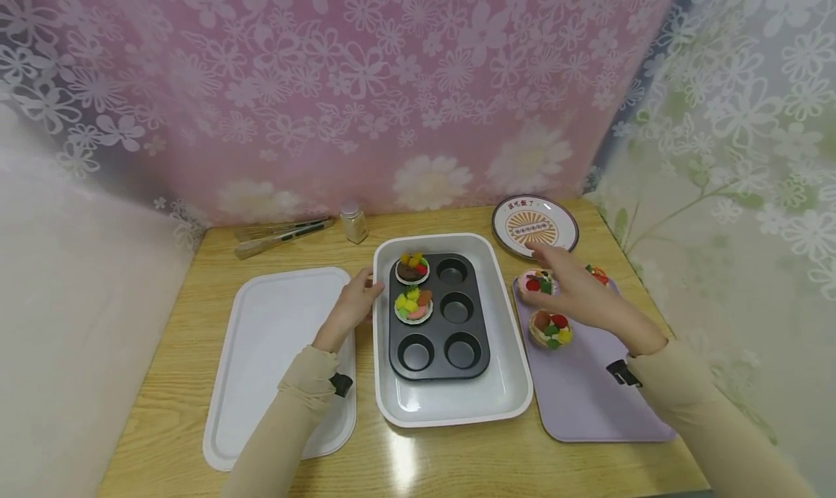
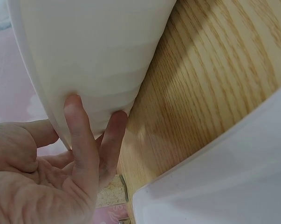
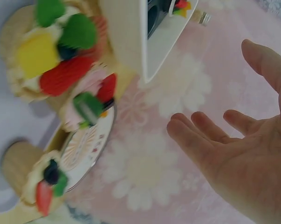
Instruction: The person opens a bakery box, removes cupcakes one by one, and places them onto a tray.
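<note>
Left hand grips the side of the deep white tray, fingertips against its outer wall; the right hand holds nothing, fingers spread, above the far end of the lilac tray. Glossy and round-cornered, the deep white tray contains the dark muffin pan, a six-cup one. Its left column bears two cupcakes — a brown one with yellow and red pieces in the far cup, a yellow, pink and green one in the middle. On the lilac tray stand three more cupcakes — tan-cased, with red and green toppings.
</note>
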`<state>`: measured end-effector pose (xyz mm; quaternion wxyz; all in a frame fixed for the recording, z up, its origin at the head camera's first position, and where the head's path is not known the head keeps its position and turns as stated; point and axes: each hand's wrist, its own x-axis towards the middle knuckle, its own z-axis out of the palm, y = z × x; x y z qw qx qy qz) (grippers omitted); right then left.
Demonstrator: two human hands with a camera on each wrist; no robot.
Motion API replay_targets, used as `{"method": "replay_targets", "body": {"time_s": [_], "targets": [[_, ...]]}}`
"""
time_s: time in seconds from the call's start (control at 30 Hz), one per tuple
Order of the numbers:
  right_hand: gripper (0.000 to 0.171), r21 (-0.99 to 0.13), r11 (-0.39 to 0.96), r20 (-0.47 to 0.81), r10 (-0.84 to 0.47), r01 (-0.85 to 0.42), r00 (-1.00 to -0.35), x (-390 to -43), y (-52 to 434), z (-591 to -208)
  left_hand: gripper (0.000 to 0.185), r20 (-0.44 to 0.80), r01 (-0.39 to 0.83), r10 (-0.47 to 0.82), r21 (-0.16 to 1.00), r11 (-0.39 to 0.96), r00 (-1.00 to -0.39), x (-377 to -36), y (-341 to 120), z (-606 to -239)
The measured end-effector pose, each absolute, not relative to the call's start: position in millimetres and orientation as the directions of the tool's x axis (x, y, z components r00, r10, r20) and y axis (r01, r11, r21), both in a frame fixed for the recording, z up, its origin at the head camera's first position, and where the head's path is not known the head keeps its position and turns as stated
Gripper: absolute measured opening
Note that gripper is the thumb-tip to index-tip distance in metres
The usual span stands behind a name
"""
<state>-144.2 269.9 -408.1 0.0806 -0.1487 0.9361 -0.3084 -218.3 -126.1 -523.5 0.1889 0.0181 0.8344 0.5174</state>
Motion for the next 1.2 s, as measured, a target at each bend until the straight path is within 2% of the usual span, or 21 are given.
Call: {"method": "replay_targets", "body": {"time_s": [0.43,0.9,1.2], "targets": [[0.092,-0.605,0.700,0.001,-0.476,-0.379,-0.880,-180.7,206.8,-399.2,0.052,-0.293,-0.164,0.220,0.871,0.464,-0.930,-219.4,-125.6,-523.4],[0.094,-0.578,0.716,-0.133,-0.555,-0.391,-0.821,-195.5,146.2,-411.8,0.050,-0.287,-0.164,0.215,0.874,0.458,-0.934,-218.3,-125.6,-525.4],[0.092,-0.551,0.668,-0.106,-0.650,-0.500,-0.752,-197.8,118.0,-433.7,0.051,-0.277,-0.153,0.209,0.870,0.469,-0.938,-218.0,-125.7,-525.9]]}}
